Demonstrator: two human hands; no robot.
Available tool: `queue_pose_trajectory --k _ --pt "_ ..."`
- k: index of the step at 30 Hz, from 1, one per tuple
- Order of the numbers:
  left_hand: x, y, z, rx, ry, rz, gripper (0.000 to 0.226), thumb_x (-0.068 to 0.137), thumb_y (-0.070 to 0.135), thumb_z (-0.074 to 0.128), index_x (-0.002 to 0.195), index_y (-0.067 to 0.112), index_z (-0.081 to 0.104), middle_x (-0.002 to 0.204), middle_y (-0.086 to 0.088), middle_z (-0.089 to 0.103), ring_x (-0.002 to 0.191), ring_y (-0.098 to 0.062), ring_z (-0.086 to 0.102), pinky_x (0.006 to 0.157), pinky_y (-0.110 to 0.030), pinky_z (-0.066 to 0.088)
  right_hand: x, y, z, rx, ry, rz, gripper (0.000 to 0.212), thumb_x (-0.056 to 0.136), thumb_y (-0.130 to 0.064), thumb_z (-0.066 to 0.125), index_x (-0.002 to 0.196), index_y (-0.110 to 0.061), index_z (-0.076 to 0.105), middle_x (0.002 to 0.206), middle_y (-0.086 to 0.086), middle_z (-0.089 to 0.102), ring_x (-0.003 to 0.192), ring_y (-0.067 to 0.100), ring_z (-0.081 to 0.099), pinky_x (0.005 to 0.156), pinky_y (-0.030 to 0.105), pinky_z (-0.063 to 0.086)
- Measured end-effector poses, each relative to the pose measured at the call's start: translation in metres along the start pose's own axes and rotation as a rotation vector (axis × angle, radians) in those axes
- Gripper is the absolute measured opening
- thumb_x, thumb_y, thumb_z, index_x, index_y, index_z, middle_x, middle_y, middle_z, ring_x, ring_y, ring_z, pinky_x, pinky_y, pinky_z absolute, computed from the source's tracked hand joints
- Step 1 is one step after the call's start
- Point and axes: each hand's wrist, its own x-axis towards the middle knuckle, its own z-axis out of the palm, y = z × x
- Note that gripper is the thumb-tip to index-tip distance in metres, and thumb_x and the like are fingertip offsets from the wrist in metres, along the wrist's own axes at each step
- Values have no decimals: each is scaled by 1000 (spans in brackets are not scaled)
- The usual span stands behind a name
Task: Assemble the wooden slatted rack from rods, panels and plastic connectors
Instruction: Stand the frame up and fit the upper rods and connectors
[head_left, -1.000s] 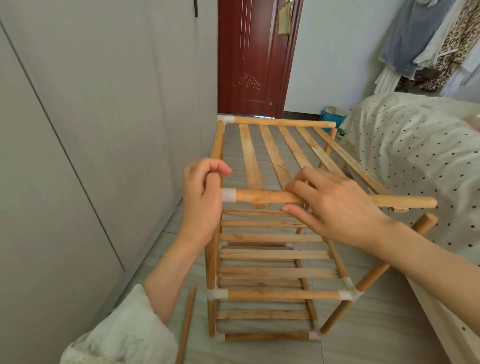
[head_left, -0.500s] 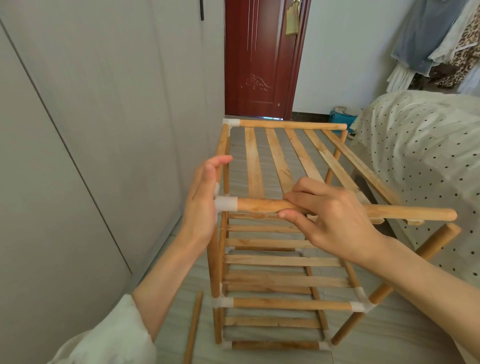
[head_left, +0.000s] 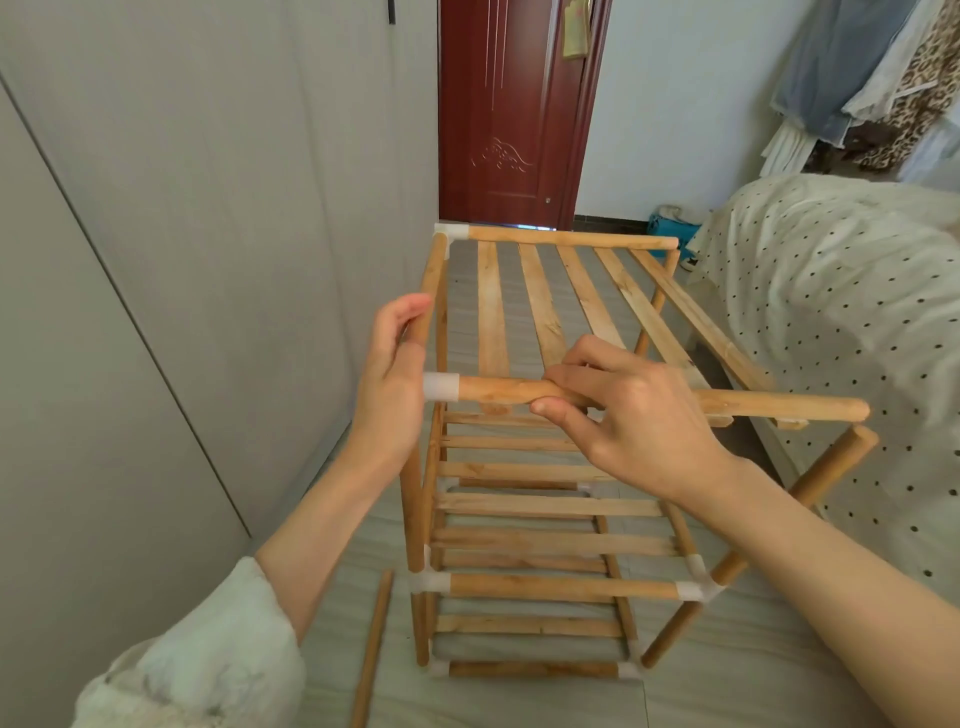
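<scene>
Standing on grey floor (head_left: 363, 551) between wardrobe (head_left: 208, 260) and bed (head_left: 831, 291): rack (head_left: 550, 540). Right hand (head_left: 628, 421) clamping fingers and thumb round near top rod (head_left: 779, 406); left hand (head_left: 392, 384), fingers straight and together, pressing connector (head_left: 441, 387) at near-left corner.

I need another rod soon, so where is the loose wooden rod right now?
The loose wooden rod lies on the floor at the lower left, beside the rack's left legs.

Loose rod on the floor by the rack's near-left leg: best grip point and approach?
Take the loose rod at mid-length, from above, fingers across its width. It lies flat on the floor, so only the top and sides are exposed. Come from its left side; the rack stands close on the right.
</scene>
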Motion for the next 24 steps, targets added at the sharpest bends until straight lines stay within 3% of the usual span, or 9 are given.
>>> queue_pose_trajectory --k 3,7,10,12,15,18,22,24 --pt "12 -4 0 10 29 -8 35 95 -5 30 117 16 49 119 8 52 113 0 47 94 -5 35 12 -5 1 -31 -48 72 40 89 -46 48 93 -14 73 85 -5 55 56 10 44 48 29 42" --pt "41 -13 6 94 100 -75 25 100 5 31 112 12 51 110 4 52 103 -7 47 77 0 36 25 -9 10 -121 -98 240 30 93 -38 53 113 -21 67 93 -2 50 74 17 50 61 30 41" --pt "68 -24 1 276 116 -145 24 99 14 35 107 14 57 108 -5 58 102 -20 52 79 -19 39 30 -16 25 -149 -26 259 32 90 -24 60 119 -11 64 94 9 56 83 28 56 67 36 46" --pt "82 -31 -6 318 126 -187 27 99 21 35 105 15 60 107 -8 61 106 -25 55 82 -28 39 25 -20 38 -233 43 206 36 84 -16 66 119 -5 63 102 15 61 93 34 59 87 48 49" --pt "86 -34 -13 221 133 -215 37 102 33 29 103 19 63 108 -6 65 107 -22 57 88 -29 41 6 -30 55 -280 42 47 36 87 -17 53 121 -8 62 130 20 54 126 36 46 112 52 26" --pt "69 -41 -24 125 83 -215 45 103 38 24 116 19 62 108 2 64 101 -10 56 86 -22 42 -13 -33 79 -226 -67 -38 37 87 -17 49 121 -10 62 134 18 52 129 33 45 112 50 26" --pt "21 -96 -56 220 44 -255 30 102 26 35 115 16 61 113 2 61 108 -11 55 92 -26 41 -40 -36 130 -92 -269 27 46 71 -9 72 116 -9 63 120 16 62 107 35 62 91 50 47" --pt "-12 -141 -80 332 15 -333 24 99 11 43 113 4 61 111 -7 62 102 -15 54 85 -18 39 -56 -44 163 3 -397 97 38 77 -17 59 114 -12 65 112 10 66 97 31 66 79 44 55"
